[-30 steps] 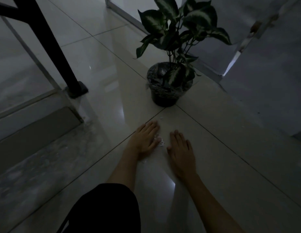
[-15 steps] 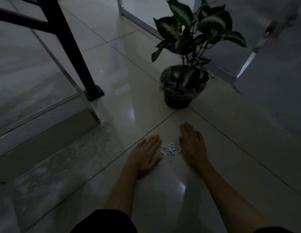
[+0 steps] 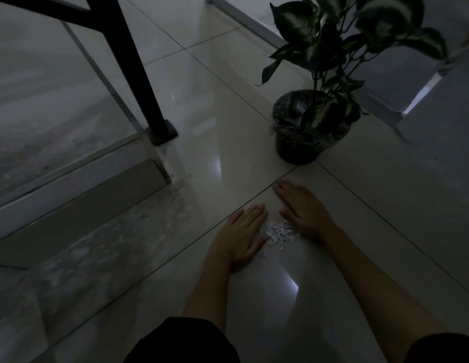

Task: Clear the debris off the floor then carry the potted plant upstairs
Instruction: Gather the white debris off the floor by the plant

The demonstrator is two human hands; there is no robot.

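A small heap of pale debris bits (image 3: pixel 278 232) lies on the glossy tiled floor (image 3: pixel 372 210) in dim light. My left hand (image 3: pixel 242 235) rests flat on the floor, touching the heap's left side. My right hand (image 3: pixel 302 208) lies flat along the heap's right side, fingers pointing away from me. Neither hand holds anything. Just beyond the hands stands the potted plant (image 3: pixel 310 127), dark pot with plastic wrap at the rim and green-white leaves above.
A black railing post (image 3: pixel 139 74) stands on its foot at the left, at the edge of a marble stair step (image 3: pixel 79 195). A wall corner and door frame (image 3: pixel 422 93) lie behind the plant at the right.
The two hands have drawn closer around the debris, gathering it into a tighter heap between them. The view has shifted so the plant and railing sit further right.
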